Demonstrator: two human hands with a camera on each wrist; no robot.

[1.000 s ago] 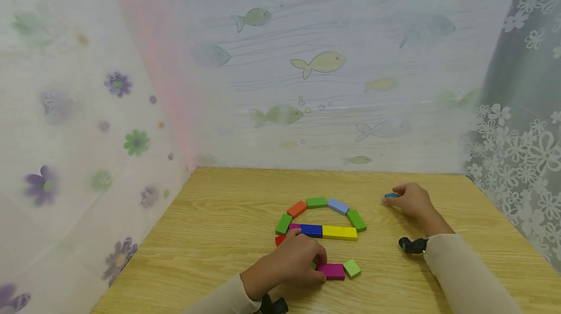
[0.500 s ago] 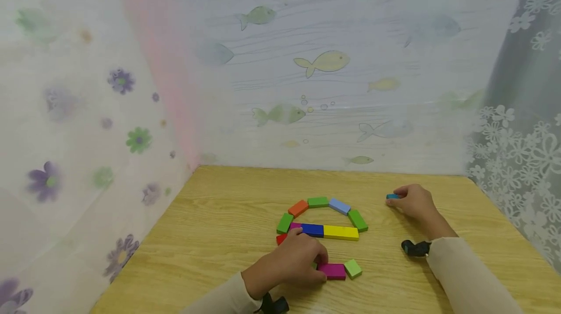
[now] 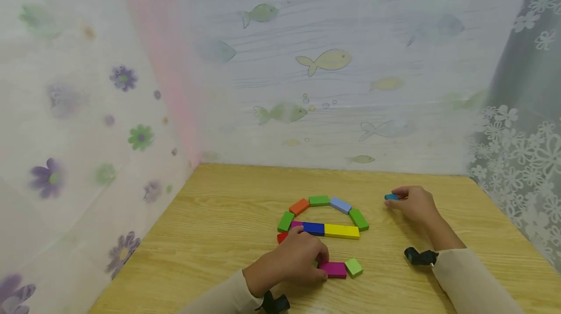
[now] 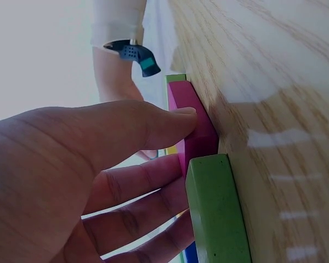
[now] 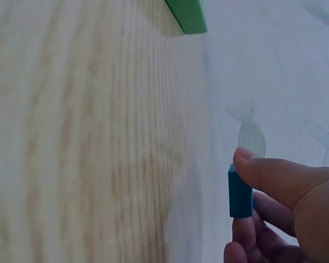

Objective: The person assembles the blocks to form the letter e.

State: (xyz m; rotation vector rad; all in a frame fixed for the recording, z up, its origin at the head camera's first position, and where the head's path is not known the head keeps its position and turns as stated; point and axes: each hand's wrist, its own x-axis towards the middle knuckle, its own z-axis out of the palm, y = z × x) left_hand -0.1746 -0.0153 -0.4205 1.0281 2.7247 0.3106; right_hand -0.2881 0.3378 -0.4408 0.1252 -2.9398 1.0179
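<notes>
In the head view my left hand [image 3: 295, 258] pinches a magenta block [image 3: 333, 270] flat on the table, thumb on the near side and fingers on the far side. A light green block [image 3: 354, 267] touches its right end. The left wrist view has a green block [image 4: 216, 203] close against the other end, mostly hidden by the hand in the head view. Farther right, my right hand [image 3: 415, 204] holds a small blue block [image 5: 240, 194] between thumb and fingers. Whether that block touches the table I cannot tell.
Past my left hand, green, orange [image 3: 299, 206] and light blue [image 3: 340, 205] blocks form an arch. Its base is a row with dark blue [image 3: 313, 229] and yellow [image 3: 342, 231] blocks. A red block [image 3: 282, 238] is partly hidden. Fish-patterned sheeting [image 3: 324, 61] borders the wooden table [image 3: 219, 216].
The right wrist has lowered slightly toward me, and more of the blue block shows in that hand. My left hand keeps its hold on the magenta block. The head view has shifted a little.
</notes>
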